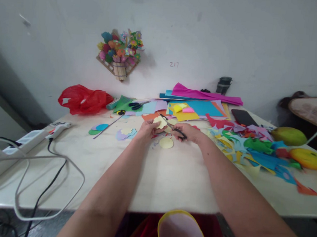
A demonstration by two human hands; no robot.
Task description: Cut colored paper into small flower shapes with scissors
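Over the middle of the white table, my left hand pinches a pale yellow paper flower with a scalloped edge. My right hand is closed on the dark handles of a pair of scissors. The scissor blades point up and left, and reach the flower's edge; whether they bite into it I cannot tell. Just below the hands lies a pale yellow paper circle. Left of my left hand is a small pile of cut paper flowers, lilac, blue and cream.
Paper scraps cover the right side, near mangoes and a phone. Coloured sheets and another pair of scissors lie at the back. A red plastic bag and a power strip with cables stand left.
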